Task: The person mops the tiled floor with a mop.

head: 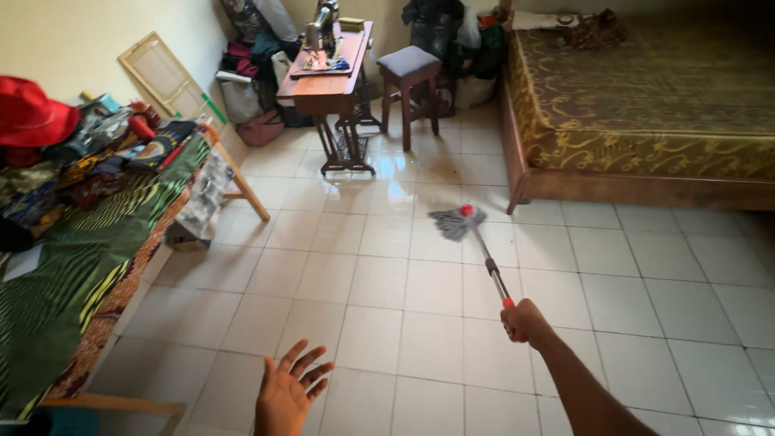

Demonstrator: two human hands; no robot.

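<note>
Currently the right hand (pixel 526 321) is closed in a fist round the top end of the mop handle (pixel 492 270), the grip pressed tight on the shaft just below its red collar. From that grip the handle runs up and slightly leftward in the picture, away from the person, so its long axis points out across the floor toward the sewing table (pixel 327 81) and the stool (pixel 409 69). The mop head (pixel 456 220), grey strands with a red cap, lies flat on the white tiled floor (pixel 630 307) at the far end of the shaft, near the corner of the bed (pixel 646 105) but apart from it. Tiles between the mop head and the sewing table show a wet sheen; tiles nearer the person look duller. Left hand (pixel 289 389) is free: palm up, fingers spread, holding nothing, hanging low in the view well apart from the handle. The right hand is the only one on the mop; the left is off to the side of the shaft, with bare tile between them. To the left a low surface (pixel 73 274) covered in green patterned cloth carries folded fabrics and a red hat (pixel 28 113). A wooden frame (pixel 165 77) leans on the wall behind it.
</note>
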